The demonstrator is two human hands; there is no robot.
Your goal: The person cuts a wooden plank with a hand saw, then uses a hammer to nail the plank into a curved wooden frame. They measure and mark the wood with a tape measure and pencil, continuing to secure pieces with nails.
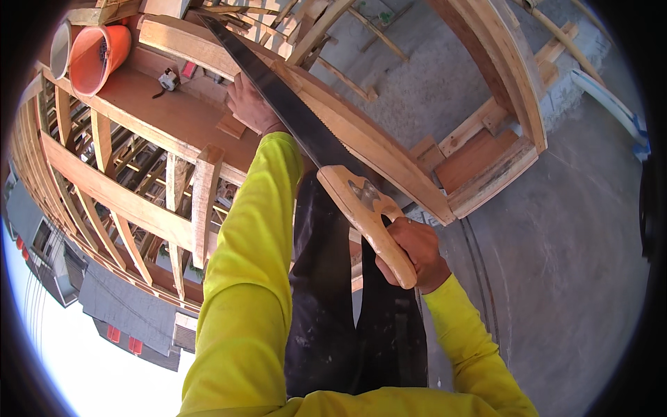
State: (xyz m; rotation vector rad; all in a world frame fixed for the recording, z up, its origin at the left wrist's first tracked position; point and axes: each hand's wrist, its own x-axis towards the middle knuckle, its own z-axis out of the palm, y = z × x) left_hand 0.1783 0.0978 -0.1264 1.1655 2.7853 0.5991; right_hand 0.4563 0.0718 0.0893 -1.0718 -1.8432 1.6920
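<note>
Handsaw (313,137) slants over beam (379,151) edge; floor (563,278) stretches wide rightward.

Bright daylight fills the view, the sky (97,354) glaring blown-out white at eight o'clock, the dark trousers (319,326) losing detail at six, and the timber railing (118,192) bowing at nine inside a black, soft-edged circular rim.

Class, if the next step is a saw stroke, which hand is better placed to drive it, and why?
Probably the right hand: it grips the handsaw by its wooden handle. The left hand is left of the blade, by the timber beam, away from the handle.
</note>
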